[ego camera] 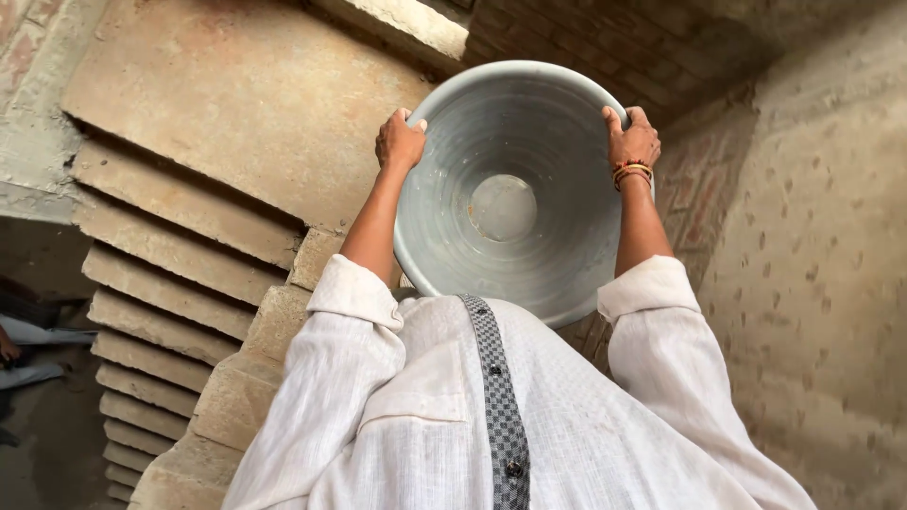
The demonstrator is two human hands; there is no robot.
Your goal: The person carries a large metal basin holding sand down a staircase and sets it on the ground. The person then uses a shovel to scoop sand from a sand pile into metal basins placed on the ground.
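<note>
A large round grey metal basin [510, 208] is held out in front of my chest, its open side turned toward me. Inside there is only a flat round bottom with a few rusty specks. My left hand [400, 142] grips the rim on the left side. On the opposite rim sits my right hand [631, 140], with red and gold bangles at the wrist. Both arms come out of rolled white shirt sleeves [359, 293].
Rough concrete stair steps [161, 283] run along the left. A pitted plastered wall [812, 283] stands on the right, with bare brickwork [586, 38] beyond the basin. At the far left edge part of another person [9, 349] shows beside pale cloth.
</note>
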